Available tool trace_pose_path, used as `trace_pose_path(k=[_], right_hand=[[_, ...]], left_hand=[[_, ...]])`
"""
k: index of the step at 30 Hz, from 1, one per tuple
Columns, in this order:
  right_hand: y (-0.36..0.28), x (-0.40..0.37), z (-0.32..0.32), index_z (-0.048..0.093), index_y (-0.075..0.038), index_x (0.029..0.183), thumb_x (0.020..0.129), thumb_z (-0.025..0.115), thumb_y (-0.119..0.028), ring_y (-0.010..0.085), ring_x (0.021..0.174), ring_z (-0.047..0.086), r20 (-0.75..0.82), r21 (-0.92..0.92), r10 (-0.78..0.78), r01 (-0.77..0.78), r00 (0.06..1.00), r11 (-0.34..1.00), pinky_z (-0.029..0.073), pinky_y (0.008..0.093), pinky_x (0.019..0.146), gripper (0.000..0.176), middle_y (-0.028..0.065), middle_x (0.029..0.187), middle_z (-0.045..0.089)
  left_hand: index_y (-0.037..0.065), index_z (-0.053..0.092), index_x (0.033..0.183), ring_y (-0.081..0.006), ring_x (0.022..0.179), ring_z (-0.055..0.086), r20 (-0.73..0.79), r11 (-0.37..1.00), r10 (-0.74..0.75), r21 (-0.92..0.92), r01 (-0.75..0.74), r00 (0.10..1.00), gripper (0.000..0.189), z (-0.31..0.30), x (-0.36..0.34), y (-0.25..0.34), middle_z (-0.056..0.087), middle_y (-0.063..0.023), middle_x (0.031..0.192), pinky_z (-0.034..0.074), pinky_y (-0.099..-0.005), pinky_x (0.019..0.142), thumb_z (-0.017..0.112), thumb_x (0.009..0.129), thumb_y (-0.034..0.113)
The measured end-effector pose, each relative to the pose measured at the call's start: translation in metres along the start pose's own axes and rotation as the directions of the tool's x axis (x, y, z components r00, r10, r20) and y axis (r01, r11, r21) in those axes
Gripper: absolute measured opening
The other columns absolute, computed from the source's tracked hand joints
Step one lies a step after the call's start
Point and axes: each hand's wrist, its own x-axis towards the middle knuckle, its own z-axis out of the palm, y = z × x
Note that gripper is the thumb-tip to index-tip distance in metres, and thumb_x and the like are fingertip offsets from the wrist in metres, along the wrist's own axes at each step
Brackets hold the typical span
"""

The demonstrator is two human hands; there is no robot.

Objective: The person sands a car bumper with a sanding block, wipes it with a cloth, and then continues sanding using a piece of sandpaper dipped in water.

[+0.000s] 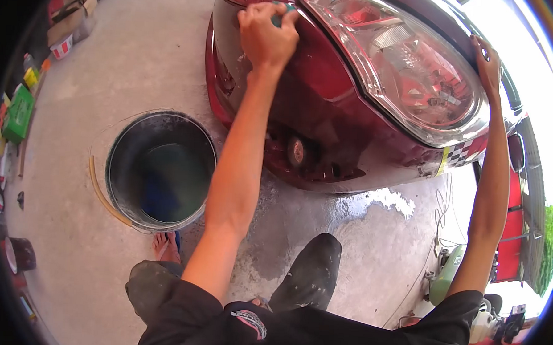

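Wears a black, short-sleeved shirt [356, 333] with a curved, pale-and-red printed emblem [249, 324] at six o'clock, dark trousers [312, 266] flecked with pale spots at five o'clock, and blue footwear [177, 240] towards eight o'clock.

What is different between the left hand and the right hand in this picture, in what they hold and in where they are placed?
The left hand grips a small teal piece; the right hand shows nothing in its grasp. The left hand is at the left side of the big headlight, while the right hand is at its right side. Both are bare and reach to the same red car.
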Motion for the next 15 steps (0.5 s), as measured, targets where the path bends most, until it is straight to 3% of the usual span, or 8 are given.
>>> trace_pose_path(k=[4, 6, 7, 8, 10, 13, 15], right_hand=[[-0.006, -0.008, 0.000, 0.073, -0.026, 0.137, 0.093, 0.060, -0.078, 0.0303, 0.132, 0.056, -0.055, -0.087, 0.020, -0.025, 0.998, 0.996, 0.039, 0.0491, 0.115, 0.070, 0.0127, 0.123, 0.062], [-0.008, -0.002, -0.003, 0.073, -0.028, 0.137, 0.093, 0.059, -0.078, 0.0296, 0.132, 0.056, -0.035, -0.093, 0.029, -0.032, 0.999, 0.995, 0.038, 0.0501, 0.116, 0.068, 0.0119, 0.123, 0.062], [-0.008, 0.000, -0.003, 0.073, -0.028, 0.137, 0.093, 0.059, -0.078, 0.0297, 0.131, 0.056, -0.031, -0.077, 0.027, -0.029, 0.999, 0.997, 0.038, 0.0507, 0.116, 0.067, 0.0119, 0.123, 0.062], [-0.007, -0.006, -0.001, 0.073, -0.029, 0.137, 0.093, 0.059, -0.077, 0.0298, 0.131, 0.056, -0.019, -0.057, 0.033, -0.035, 0.999, 0.998, 0.038, 0.0513, 0.116, 0.067, 0.0119, 0.123, 0.062], [-0.015, -0.006, -0.004, 0.073, -0.025, 0.138, 0.096, 0.059, -0.073, 0.0303, 0.130, 0.058, -0.026, -0.060, 0.031, -0.032, 0.999, 0.998, 0.040, 0.0492, 0.114, 0.065, 0.0141, 0.130, 0.065], [-0.029, -0.013, -0.008, 0.074, -0.019, 0.138, 0.100, 0.059, -0.067, 0.0305, 0.130, 0.062, -0.050, -0.124, 0.050, -0.056, 0.997, 0.991, 0.045, 0.0444, 0.111, 0.063, 0.0168, 0.139, 0.069], [-0.028, -0.013, -0.007, 0.074, -0.018, 0.138, 0.100, 0.059, -0.067, 0.0305, 0.129, 0.062, -0.040, -0.119, 0.058, -0.062, 0.998, 0.991, 0.045, 0.0446, 0.110, 0.063, 0.0168, 0.138, 0.069]], left_hand=[[0.006, 0.078, 0.092, -0.0333, 0.104, 0.066, 0.131, 0.993, 0.036, -0.119, -0.021, 0.991, 0.019, -0.035, -0.052, 0.066, 0.074, -0.0105, 0.110, 0.054, -0.0436, 0.089, 0.090, 0.078, 0.014], [0.006, 0.079, 0.090, -0.0332, 0.104, 0.066, 0.074, 0.996, 0.066, -0.060, -0.062, 0.995, 0.018, -0.022, -0.022, 0.037, 0.075, -0.0108, 0.107, 0.054, -0.0436, 0.089, 0.090, 0.079, 0.016], [0.007, 0.079, 0.089, -0.0334, 0.103, 0.066, 0.049, 0.999, -0.012, -0.030, 0.013, 0.999, 0.018, -0.009, -0.004, 0.013, 0.076, -0.0111, 0.103, 0.053, -0.0430, 0.090, 0.089, 0.080, 0.018], [0.007, 0.080, 0.090, -0.0332, 0.102, 0.066, 0.004, 1.000, 0.002, -0.005, -0.002, 1.000, 0.019, 0.002, 0.008, -0.006, 0.076, -0.0111, 0.100, 0.053, -0.0430, 0.090, 0.089, 0.081, 0.020], [0.008, 0.079, 0.092, -0.0347, 0.102, 0.064, 0.003, 0.999, -0.025, 0.027, 0.025, 1.000, 0.019, -0.002, -0.002, 0.008, 0.072, -0.0112, 0.105, 0.053, -0.0464, 0.089, 0.089, 0.079, 0.020], [0.009, 0.078, 0.091, -0.0330, 0.106, 0.062, 0.094, 0.996, 0.032, -0.089, -0.024, 0.995, 0.023, -0.029, -0.054, 0.070, 0.069, -0.0095, 0.111, 0.052, -0.0457, 0.089, 0.091, 0.076, 0.020], [0.009, 0.078, 0.092, -0.0332, 0.104, 0.062, 0.058, 0.995, 0.068, -0.077, -0.063, 0.996, 0.021, -0.024, -0.052, 0.064, 0.069, -0.0101, 0.110, 0.052, -0.0454, 0.087, 0.089, 0.078, 0.020]])
